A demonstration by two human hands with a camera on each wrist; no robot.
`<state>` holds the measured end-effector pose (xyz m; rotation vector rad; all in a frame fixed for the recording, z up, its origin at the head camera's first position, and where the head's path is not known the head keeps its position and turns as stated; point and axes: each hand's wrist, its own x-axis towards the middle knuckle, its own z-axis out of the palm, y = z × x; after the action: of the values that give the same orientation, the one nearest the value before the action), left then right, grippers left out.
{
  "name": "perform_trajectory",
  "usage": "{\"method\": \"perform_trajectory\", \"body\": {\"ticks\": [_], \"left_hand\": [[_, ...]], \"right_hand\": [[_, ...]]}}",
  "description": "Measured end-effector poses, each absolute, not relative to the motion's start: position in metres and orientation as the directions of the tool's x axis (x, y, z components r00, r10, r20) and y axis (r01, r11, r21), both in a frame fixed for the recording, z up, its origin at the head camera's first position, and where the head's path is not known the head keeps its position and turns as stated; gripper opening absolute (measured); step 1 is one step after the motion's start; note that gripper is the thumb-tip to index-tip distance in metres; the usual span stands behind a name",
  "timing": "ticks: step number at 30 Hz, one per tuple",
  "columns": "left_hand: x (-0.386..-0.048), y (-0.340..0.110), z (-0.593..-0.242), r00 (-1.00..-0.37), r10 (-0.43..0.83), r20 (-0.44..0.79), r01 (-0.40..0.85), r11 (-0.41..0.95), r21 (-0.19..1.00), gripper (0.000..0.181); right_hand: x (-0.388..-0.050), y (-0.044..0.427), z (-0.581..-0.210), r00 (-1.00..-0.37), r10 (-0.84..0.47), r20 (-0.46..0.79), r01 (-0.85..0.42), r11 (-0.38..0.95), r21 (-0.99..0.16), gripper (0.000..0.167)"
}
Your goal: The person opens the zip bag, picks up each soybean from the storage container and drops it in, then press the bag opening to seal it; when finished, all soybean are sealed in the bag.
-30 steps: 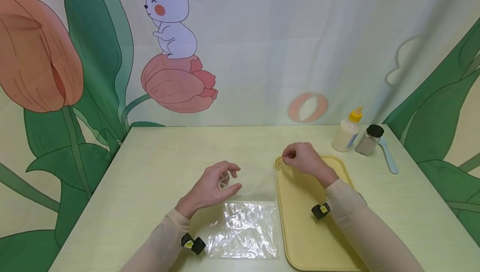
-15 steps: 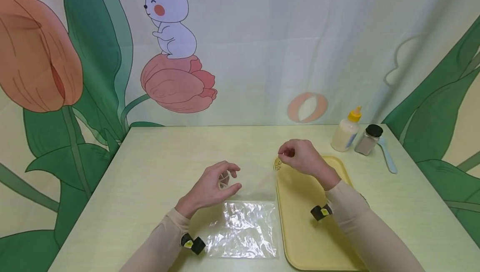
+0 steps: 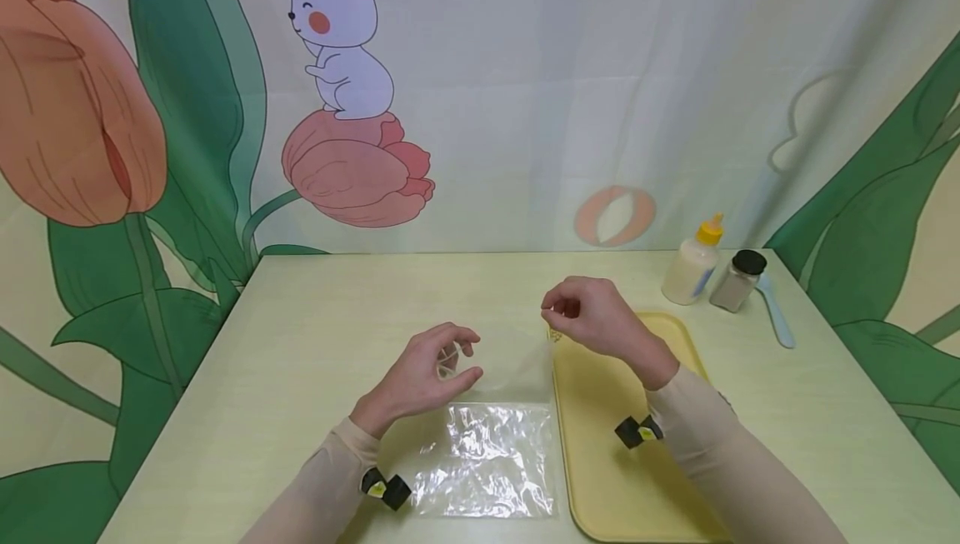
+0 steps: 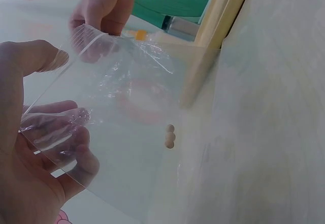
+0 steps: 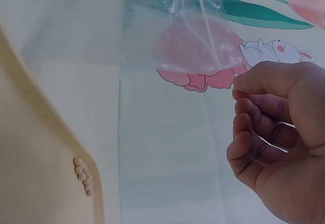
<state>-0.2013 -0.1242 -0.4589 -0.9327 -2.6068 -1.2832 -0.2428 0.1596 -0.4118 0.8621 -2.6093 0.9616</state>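
My left hand holds a clear zip bag by its mouth, the thumb apart from the curled fingers. A few round, light-brown beads show low in that bag. My right hand is raised above the far left corner of the yellow tray, close to the bag's mouth. Its thumb and forefinger tips are pinched together, apparently on one small bead that the fingertips hide. Several more beads lie in the tray's corner.
Another clear plastic bag lies flat on the table, left of the tray. At the back right stand a yellow-capped bottle and a black-lidded jar, with a light blue plastic utensil beside them. A printed curtain hangs behind.
My right hand has lifted from the beads in the tray corner and moved left toward the held bag. The left hand has stayed in place.
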Motion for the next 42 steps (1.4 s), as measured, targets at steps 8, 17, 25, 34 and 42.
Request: {"method": "perform_trajectory", "body": {"ticks": [8, 17, 25, 34, 42], "left_hand": [[-0.202, -0.125, -0.459, -0.814, 0.476, 0.332, 0.554, 0.466, 0.690, 0.034], [-0.203, -0.125, -0.460, -0.804, 0.486, 0.342, 0.567, 0.456, 0.686, 0.034], [-0.204, -0.125, -0.459, -0.801, 0.484, 0.353, 0.575, 0.456, 0.679, 0.035], [-0.203, -0.126, -0.459, -0.801, 0.486, 0.349, 0.574, 0.457, 0.680, 0.034], [-0.203, -0.126, -0.459, -0.802, 0.487, 0.346, 0.572, 0.459, 0.679, 0.034]], "right_hand": [[-0.230, 0.151, -0.406, -0.724, -0.499, 0.476, -0.689, 0.530, -0.494, 0.003], [-0.222, 0.141, -0.403, -0.636, -0.532, 0.560, -0.772, 0.452, -0.447, 0.005], [-0.219, 0.137, -0.401, -0.601, -0.543, 0.587, -0.799, 0.419, -0.431, 0.008], [-0.217, 0.135, -0.400, -0.617, -0.538, 0.575, -0.787, 0.420, -0.451, 0.008], [-0.219, 0.138, -0.399, -0.614, -0.537, 0.578, -0.789, 0.424, -0.444, 0.007]]}}
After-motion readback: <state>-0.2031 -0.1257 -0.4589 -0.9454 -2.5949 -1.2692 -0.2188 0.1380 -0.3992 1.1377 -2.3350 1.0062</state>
